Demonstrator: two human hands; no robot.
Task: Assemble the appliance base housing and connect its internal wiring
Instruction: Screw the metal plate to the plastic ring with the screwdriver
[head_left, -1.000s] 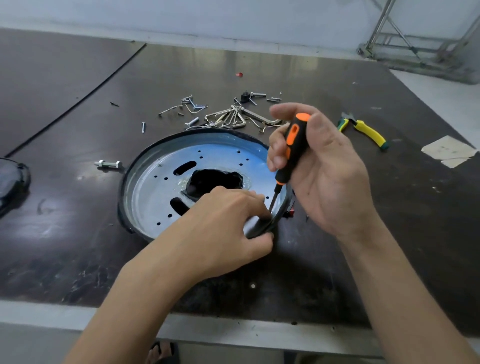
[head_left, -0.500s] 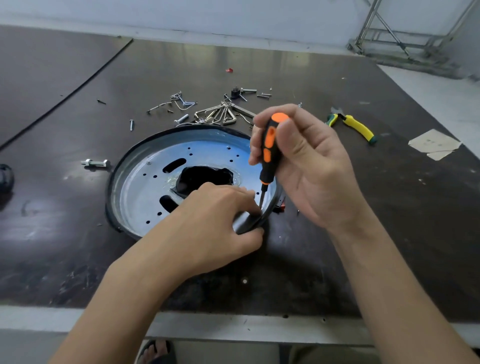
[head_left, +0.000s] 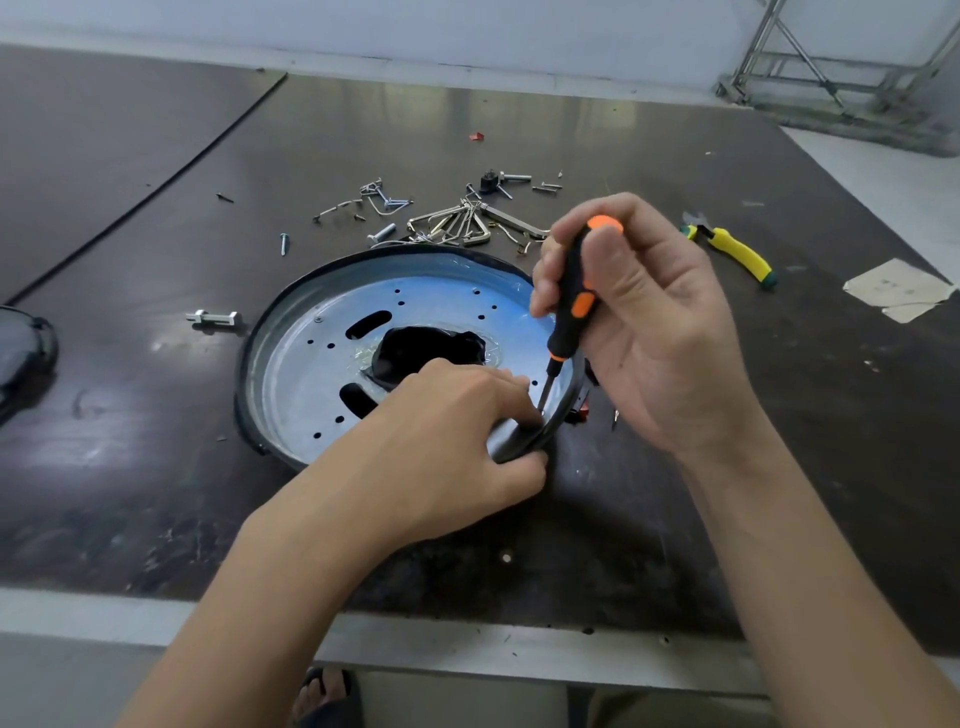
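Observation:
A round metal base housing (head_left: 311, 364) with a black rim and a dark centre opening lies flat on the dark table. My left hand (head_left: 447, 436) grips its near right rim, thumb outside, fingers inside. My right hand (head_left: 649, 322) holds an orange-and-black screwdriver (head_left: 571, 306) nearly upright; its tip meets the plate just inside the rim, by my left fingertips. A small red part (head_left: 583, 414) shows beside the rim under my right hand.
Loose screws, bolts and bent metal clips (head_left: 457, 223) lie beyond the housing. Yellow-green pliers (head_left: 732, 252) rest at the right, paper scraps (head_left: 904, 291) further right. A bolt (head_left: 214, 318) lies left of the housing; a dark object (head_left: 21, 353) sits at the left edge.
The screwdriver stays on the same spot by the rim while my right fingers shift on its handle. My left hand keeps its grip. The view has shifted slightly.

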